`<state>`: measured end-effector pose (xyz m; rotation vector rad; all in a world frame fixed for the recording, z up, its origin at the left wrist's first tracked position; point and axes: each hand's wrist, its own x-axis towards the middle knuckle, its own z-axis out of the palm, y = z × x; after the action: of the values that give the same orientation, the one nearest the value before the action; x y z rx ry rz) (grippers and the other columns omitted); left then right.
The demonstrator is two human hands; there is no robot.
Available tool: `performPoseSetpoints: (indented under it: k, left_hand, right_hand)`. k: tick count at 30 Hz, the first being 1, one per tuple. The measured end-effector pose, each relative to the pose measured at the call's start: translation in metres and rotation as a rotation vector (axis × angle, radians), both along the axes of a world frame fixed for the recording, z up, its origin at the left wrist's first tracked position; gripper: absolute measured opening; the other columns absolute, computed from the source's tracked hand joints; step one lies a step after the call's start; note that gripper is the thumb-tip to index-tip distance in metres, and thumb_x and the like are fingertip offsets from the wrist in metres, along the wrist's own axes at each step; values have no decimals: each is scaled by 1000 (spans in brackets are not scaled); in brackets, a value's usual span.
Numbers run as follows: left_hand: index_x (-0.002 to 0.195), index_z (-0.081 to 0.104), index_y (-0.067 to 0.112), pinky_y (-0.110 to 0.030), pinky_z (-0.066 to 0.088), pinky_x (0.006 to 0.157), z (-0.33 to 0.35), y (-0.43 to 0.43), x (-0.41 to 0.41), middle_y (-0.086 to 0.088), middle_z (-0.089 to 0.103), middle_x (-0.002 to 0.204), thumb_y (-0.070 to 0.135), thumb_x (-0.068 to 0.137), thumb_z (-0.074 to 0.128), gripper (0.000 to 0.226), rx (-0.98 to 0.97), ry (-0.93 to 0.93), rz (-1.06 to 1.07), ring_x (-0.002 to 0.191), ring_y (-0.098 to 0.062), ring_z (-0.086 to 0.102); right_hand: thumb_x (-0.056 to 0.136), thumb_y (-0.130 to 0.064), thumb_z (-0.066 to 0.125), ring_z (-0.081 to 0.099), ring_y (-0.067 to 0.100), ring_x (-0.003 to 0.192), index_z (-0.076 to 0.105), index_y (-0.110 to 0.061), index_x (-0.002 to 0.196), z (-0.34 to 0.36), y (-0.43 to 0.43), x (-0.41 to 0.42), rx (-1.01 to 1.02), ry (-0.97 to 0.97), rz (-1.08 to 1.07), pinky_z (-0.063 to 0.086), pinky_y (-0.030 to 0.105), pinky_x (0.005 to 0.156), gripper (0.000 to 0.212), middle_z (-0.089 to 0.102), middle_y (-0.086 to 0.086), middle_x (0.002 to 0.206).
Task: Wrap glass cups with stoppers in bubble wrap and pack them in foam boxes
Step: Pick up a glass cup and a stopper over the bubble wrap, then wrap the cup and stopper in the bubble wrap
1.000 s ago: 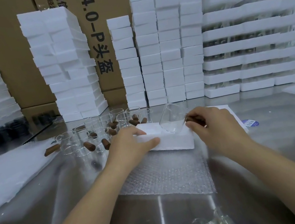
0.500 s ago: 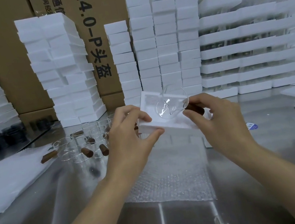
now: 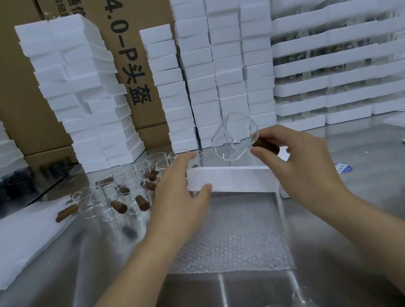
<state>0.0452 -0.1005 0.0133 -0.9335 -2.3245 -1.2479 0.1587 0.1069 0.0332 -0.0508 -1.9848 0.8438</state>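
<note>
Right hand (image 3: 303, 162) pinches the glass cup (image 3: 233, 137) by its brown handle (image 3: 266, 146), tilted above the foam box (image 3: 238, 179); left hand (image 3: 178, 192) grips the box's left end. Steady the box, then lower the cup gently onto the bubble wrap (image 3: 227, 238).

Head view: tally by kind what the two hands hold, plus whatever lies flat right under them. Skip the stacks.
Glass cup, pinched by its brown handle in the right hand: 1
Foam box, gripped by the left hand: 1
Bubble wrap sheet, lying flat below both: 1
Total: 3
The loose cups at left overlap too much to count.
</note>
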Motion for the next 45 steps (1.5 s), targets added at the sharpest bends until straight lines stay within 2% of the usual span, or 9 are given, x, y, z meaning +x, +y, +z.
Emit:
performPoseSetpoints:
  k: [3,7,12,17,22,25,31,36,45]
  left_hand:
    - [116,63,43,-19,48,88,1,0,5,23,52,116,30,90,84,36,-69,109,51,108,3,55]
    - [91,62,42,-24,47,76,4,7,24,19,55,94,45,89,80,18,-152,197,-67,91,0,56]
    - [77,53,29,-37,47,64,-12,27,52,10,59,74,83,81,59,55,-514,120,-164,72,-6,56]
    - [74,53,25,-37,49,67,-10,31,49,8,58,66,50,101,63,38,-566,19,-275,65,-9,54]
    - [68,65,14,-23,37,62,13,13,46,5,51,61,26,97,76,33,-516,-400,-592,59,-11,42]
    - [66,62,13,-27,32,63,34,1,46,-2,44,64,23,91,76,30,-376,-569,-738,62,-15,37]
    - [70,69,18,-24,49,60,57,-16,43,-2,60,70,24,81,68,13,435,-811,-588,63,-18,59]
    - [47,64,25,-15,41,48,64,-15,42,11,54,50,13,107,46,64,880,-602,-343,43,-7,53]
    - [97,54,31,-21,50,87,58,-13,37,14,60,100,23,111,53,16,859,134,164,96,-2,58]
  right_hand:
    - [96,-24,74,64,-4,96,75,-28,108,-3,2,-2,-4,1,1,37,1,79,12,74,-20,93]
    - [96,-25,75,67,-2,94,75,-28,106,-6,3,-6,-17,-10,17,38,3,76,11,76,-20,94]
    - [96,-23,75,69,1,94,75,-25,106,-6,0,-6,-79,-47,91,47,7,72,10,76,-19,94]
    - [97,-18,75,78,15,90,76,-19,108,-8,-11,-8,-439,-254,371,66,43,62,11,78,-5,100]
    - [95,-18,77,76,17,100,78,-21,101,-17,-10,-15,-540,-259,324,66,37,71,7,78,0,102]
    - [95,-18,78,73,19,108,79,-21,99,-14,-3,-17,-626,-218,297,65,34,75,5,76,7,106]
    - [96,-22,76,77,8,93,76,-23,107,-5,5,-12,-726,-92,284,63,33,80,11,81,-8,98]
    - [99,-22,72,79,7,90,73,-21,109,1,8,-10,-737,-16,245,57,30,84,10,82,-8,97]
    - [100,-22,71,79,9,86,68,-19,108,2,0,-10,-707,-36,247,51,22,76,10,82,-5,97]
